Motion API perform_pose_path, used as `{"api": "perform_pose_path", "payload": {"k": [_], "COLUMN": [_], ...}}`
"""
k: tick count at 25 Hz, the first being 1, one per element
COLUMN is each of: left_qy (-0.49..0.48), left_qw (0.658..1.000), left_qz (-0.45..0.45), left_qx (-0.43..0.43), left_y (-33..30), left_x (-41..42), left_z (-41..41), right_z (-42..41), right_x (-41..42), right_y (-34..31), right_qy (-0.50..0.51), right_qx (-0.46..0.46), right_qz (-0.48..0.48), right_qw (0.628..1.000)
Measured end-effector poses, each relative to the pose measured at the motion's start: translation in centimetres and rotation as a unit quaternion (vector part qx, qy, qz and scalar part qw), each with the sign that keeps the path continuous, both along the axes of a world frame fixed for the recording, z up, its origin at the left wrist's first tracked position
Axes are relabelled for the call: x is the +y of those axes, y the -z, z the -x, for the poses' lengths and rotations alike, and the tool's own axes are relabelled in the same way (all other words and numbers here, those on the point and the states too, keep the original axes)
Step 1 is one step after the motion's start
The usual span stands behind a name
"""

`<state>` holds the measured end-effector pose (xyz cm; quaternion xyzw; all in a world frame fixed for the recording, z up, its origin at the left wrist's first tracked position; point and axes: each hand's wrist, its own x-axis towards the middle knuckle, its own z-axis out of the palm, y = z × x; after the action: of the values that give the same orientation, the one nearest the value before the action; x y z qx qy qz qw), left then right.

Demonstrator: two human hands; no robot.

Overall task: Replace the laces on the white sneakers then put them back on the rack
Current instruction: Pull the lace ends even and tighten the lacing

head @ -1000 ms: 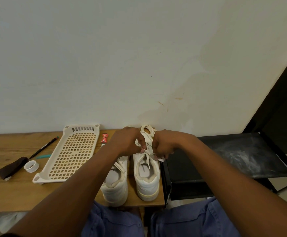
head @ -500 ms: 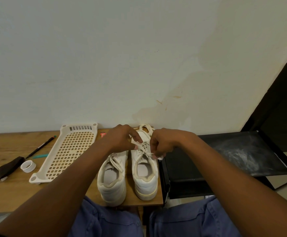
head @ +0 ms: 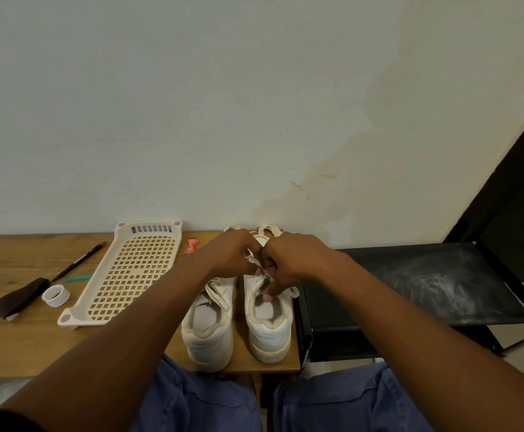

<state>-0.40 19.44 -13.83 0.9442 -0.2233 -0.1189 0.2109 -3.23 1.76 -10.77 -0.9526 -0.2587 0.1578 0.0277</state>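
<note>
- Step in hand: lacing the right sneaker [head: 268, 319], which stands heel-near on the wooden table [head: 20, 344], just right of the left sneaker [head: 207, 325].
- Left hand [head: 232, 254] and right hand [head: 288, 260]: fingers curled together over the tongue, apparently pinching the lace [head: 256, 263].
- Next move, judged: draw the flat, limp lace snug and knot it.
- Spare laces [head: 268, 230] lie coiled at the far toes.
- Black rack [head: 441, 282], dusty and matte, stands right.
- Perforated cream plastic tray [head: 135, 275] lies left.

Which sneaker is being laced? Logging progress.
The right sneaker, beside the black rack: both hands work its lace; the left sneaker lies untouched.
</note>
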Motion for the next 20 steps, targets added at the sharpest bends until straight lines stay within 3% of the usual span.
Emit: {"api": "perform_pose_path", "payload": {"k": [5,11,20], "left_qy": [-0.001,0.007,0.012], "left_qw": [1.0,0.998,1.0], "left_qz": [0.025,0.041,0.019], "left_qx": [0.015,0.054,0.015], "left_y": [-0.2,-0.5,0.1], "left_x": [-0.2,-0.2,-0.2], "left_z": [0.3,0.5,0.1], "right_z": [0.3,0.0,-1.0], "right_x": [0.4,0.2,-1.7], "right_y": [-0.1,-0.2,-0.9], "right_qy": [-0.007,0.002,0.037], "right_qx": [-0.05,-0.039,0.217], "right_qz": [0.006,-0.015,-0.091], "right_qw": [0.999,0.999,0.971]}}
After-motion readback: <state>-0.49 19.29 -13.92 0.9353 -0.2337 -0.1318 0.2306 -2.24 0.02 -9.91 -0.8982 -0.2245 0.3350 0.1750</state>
